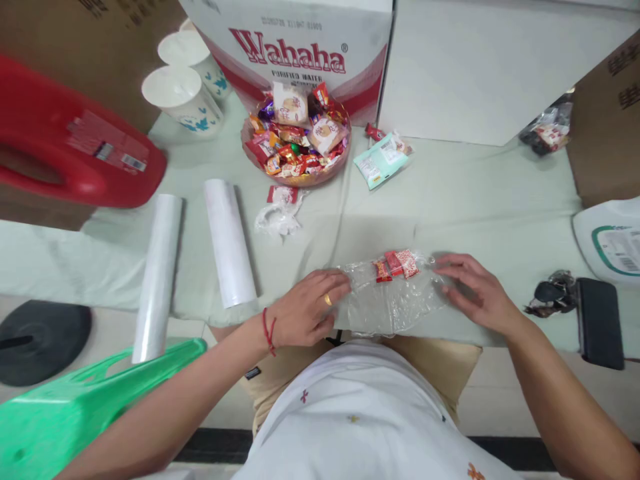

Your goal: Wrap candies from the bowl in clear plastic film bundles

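Observation:
A clear plastic bag (390,303) lies flat at the table's front edge, with several small red wrapped candies (395,265) at its upper part. My left hand (311,307), with a gold ring and a red string bracelet, rests at the bag's left side, its fingers bent and close together; whether they grip the plastic is hidden. At the bag's right end my right hand (473,293) has its fingers apart, the fingertips near the plastic. Beyond the bag stands a bowl (305,179) heaped with wrapped sweets.
Two white rolls (230,243) and crumpled plastic (280,217) lie left. A red jug (75,140), paper cups (183,100) and a Wahaha box (310,40) stand behind. Keys (553,293), a phone (600,323) and a white bottle (613,237) are right; a green stool (65,413) is lower left.

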`<state>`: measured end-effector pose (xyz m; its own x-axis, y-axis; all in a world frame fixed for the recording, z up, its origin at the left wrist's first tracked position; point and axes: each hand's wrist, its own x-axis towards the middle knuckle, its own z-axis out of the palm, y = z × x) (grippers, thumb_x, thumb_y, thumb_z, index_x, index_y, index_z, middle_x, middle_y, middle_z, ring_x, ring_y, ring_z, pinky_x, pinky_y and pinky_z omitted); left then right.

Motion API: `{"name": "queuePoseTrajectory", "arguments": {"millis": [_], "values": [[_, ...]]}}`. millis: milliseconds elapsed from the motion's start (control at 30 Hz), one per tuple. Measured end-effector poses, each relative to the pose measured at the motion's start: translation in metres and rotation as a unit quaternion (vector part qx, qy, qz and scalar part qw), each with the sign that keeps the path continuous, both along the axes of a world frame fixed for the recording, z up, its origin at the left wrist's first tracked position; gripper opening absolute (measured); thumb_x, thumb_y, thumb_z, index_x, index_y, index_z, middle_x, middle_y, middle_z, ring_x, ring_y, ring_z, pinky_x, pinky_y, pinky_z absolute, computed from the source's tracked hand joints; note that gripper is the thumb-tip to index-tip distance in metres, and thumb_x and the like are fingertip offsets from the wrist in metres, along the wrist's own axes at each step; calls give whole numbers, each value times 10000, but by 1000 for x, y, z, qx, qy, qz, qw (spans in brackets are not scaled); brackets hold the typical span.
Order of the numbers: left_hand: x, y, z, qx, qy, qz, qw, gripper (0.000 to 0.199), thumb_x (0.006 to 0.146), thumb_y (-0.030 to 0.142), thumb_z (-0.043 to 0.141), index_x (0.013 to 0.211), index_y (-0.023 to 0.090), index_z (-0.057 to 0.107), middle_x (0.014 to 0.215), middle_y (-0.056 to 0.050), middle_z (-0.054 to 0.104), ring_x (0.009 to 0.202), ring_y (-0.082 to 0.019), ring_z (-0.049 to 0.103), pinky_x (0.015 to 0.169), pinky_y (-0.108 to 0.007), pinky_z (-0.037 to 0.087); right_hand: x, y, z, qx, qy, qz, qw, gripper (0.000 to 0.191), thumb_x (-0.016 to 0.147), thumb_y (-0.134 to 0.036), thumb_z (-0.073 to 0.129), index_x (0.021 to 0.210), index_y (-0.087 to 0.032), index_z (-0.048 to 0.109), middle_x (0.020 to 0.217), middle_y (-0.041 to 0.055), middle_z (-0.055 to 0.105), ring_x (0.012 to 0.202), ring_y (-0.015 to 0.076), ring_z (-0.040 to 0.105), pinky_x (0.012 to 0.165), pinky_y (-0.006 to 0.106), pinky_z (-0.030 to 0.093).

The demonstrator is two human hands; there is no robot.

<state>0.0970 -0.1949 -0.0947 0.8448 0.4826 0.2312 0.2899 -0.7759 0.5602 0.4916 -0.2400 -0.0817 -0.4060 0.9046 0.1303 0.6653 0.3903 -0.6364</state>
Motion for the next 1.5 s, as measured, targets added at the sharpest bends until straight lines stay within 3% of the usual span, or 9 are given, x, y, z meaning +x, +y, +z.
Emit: {"name": "queuePoseTrajectory", "arguments": {"millis": [100, 200, 367, 533, 700, 867, 1133, 1333, 1500], "values": [[-4, -12, -2, 35, 34, -16, 999, 567, 929, 366, 671, 1432, 184, 481, 1491, -255, 495, 1391, -383, 494, 1121, -614, 434, -1, -25, 4, -36, -47, 69, 996, 564, 920, -348, 742, 1454, -304, 568, 1473, 132, 561, 1285, 312, 568, 1037, 497, 533], [1, -22, -7, 65, 100, -14, 993, 567, 889, 519, 747, 1369, 264, 583, 1538, -216, 488, 1429, -427, 460, 1147, -706, 349, -4, -39, -3, -12, -74, 77, 994, 344, 958, -281, 694, 1302, -279, 674, 1394, 122, 625, 1170, 284, 601, 971, 479, 550], [12, -34, -14, 66, 109, 44, 991, 185, 948, 327, 684, 1108, 236, 701, 1390, -141, 646, 1458, -385, 457, 1220, -701, 232, -4, -28, -3, 23, -36, 88, 995, 171, 969, -169, 642, 1089, -269, 711, 1225, 76, 714, 1043, 244, 588, 915, 444, 528], [16, -39, -19, 50, 61, 93, 993, 157, 960, 139, 560, 1028, 225, 672, 1311, -103, 696, 1438, -312, 511, 1246, -655, 217, -9, 5, 24, 5, -17, 102, 995, 175, 975, -239, 651, 1143, -274, 687, 1312, 82, 690, 1120, 256, 603, 1008, 478, 489], [20, -40, -22, 24, 0, 161, 987, 190, 973, 93, 499, 1061, 222, 606, 1169, -85, 748, 1351, -243, 612, 1246, -599, 268, -9, 15, 28, -28, -76, 135, 988, 629, 873, -479, 788, 1432, -266, 592, 1418, 133, 629, 1237, 317, 564, 1023, 510, 486], [24, -39, -23, 11, -30, 197, 980, 244, 985, 66, 453, 1144, 220, 557, 1119, -76, 766, 1254, -210, 686, 1252, -565, 288, 0, 20, 26, -23, -6, 73, 997, 132, 995, -293, 616, 1033, -284, 742, 976, 60, 761, 918, 236, 644, 876, 446, 498], [33, -40, -21, -29, -60, 274, 959, 170, 1031, 143, 487, 1144, 220, 589, 1075, -43, 782, 1111, -188, 742, 1241, -515, 337, -28, 69, 15, -206, 26, -180, 961, 363, 965, -525, 576, 809, -216, 682, 626, -26, 534, 572, 132, 447, 558, 281, 350], [40, -37, -22, -56, -34, 442, 895, 38, 958, 237, 601, 937, 222, 629, 970, -52, 719, 1081, -253, 662, 1050, -490, 482, -39, 77, -13, -149, -116, -223, 956, 191, 868, -410, 658, 904, -223, 660, 751, 6, 622, 641, 162, 531, 603, 299, 365], [34, -38, -13, 47, -5, 534, 844, 220, 849, 191, 631, 1068, 199, 617, 1001, -96, 626, 1016, -296, 582, 915, -493, 499, -27, 71, -8, -103, -51, -234, 965, 348, 866, -458, 669, 1127, -229, 696, 1026, 71, 693, 709, 171, 584, 689, 327, 467]]}}
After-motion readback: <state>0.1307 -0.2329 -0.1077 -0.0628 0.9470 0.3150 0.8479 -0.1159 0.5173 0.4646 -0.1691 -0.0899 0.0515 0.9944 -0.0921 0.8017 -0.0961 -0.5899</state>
